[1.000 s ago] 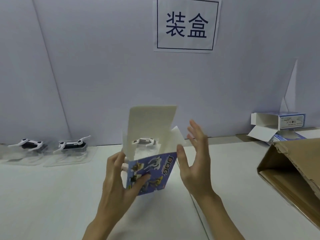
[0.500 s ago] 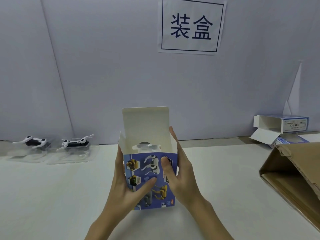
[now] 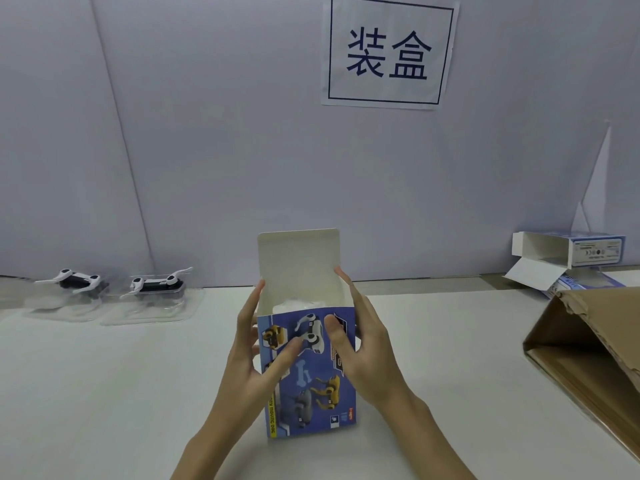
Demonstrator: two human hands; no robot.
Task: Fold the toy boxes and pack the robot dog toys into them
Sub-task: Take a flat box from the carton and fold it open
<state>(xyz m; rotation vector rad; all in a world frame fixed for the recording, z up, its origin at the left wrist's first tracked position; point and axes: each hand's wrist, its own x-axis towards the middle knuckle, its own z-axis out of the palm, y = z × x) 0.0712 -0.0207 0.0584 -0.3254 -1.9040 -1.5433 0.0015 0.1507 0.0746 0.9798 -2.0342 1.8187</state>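
both hands [image 3: 249, 355] [image 3: 363, 348] grip upright blue toy box [image 3: 311, 393], lid flap up; pale contents inside, unclear.

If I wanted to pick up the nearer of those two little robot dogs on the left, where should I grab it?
Probably grip the dark body of the nearer robot dog across its sides, coming down from above. It lies in a clear plastic tray with thin white legs sticking out at both ends, so the middle looks sturdiest.
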